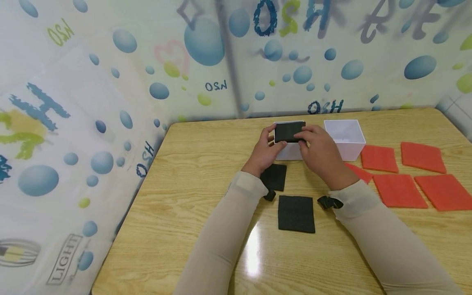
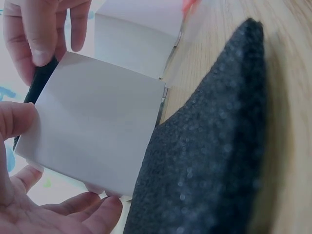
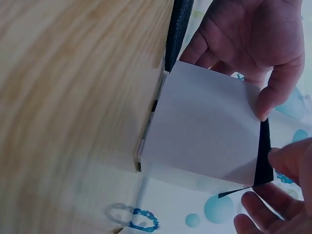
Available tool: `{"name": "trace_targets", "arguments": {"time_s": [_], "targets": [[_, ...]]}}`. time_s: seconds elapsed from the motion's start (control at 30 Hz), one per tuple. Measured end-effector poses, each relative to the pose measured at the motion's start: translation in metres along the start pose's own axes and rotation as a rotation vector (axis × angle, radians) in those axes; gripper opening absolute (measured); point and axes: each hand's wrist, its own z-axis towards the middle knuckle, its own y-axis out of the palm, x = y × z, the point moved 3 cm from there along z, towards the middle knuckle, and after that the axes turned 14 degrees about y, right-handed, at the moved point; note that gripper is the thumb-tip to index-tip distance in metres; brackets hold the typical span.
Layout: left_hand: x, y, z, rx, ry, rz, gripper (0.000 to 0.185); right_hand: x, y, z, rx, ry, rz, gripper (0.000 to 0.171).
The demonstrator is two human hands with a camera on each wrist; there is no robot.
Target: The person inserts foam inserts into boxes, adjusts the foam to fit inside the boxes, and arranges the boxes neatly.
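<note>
A white box [image 1: 289,152] stands near the table's far side, a black foam square [image 1: 288,132] lying over its open top. My left hand [image 1: 262,150] holds the box by its left side, thumb at the front rim and fingers along the side. From the right, my right hand [image 1: 318,153] pinches the edge of the black square between thumb and fingers. The right wrist view has the square's dark edge [image 3: 264,153] sticking out past the box rim. Inside the box is hidden. Another black square [image 1: 274,178] lies just below my left hand.
A further black square [image 1: 296,214] lies on the wooden table [image 1: 184,196] between my forearms. Right of the held box stands a second white box [image 1: 344,143], open at the top. Several red squares [image 1: 400,190] are spread at the right. A patterned curtain [image 1: 273,73] hangs behind.
</note>
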Motion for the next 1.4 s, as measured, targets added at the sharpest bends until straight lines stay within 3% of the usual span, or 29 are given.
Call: {"name": "trace_targets", "arguments": {"time_s": [0.33,0.7,1.07,1.4], "targets": [[0.001,0.000,0.000,-0.011,-0.019,0.001,0.070,-0.019,-0.009,-0.010,0.035,-0.105,-0.095,0.031],[-0.002,0.000,0.001,-0.009,-0.013,0.021,0.071,-0.015,-0.001,-0.008,-0.204,-0.002,-0.174,0.051],[0.000,-0.001,0.000,-0.006,0.025,0.026,0.071,-0.012,0.009,-0.005,-0.321,-0.063,-0.285,0.079],[0.000,-0.001,-0.002,-0.003,0.021,0.011,0.072,-0.009,0.015,-0.006,-0.332,-0.108,-0.328,0.081]]}}
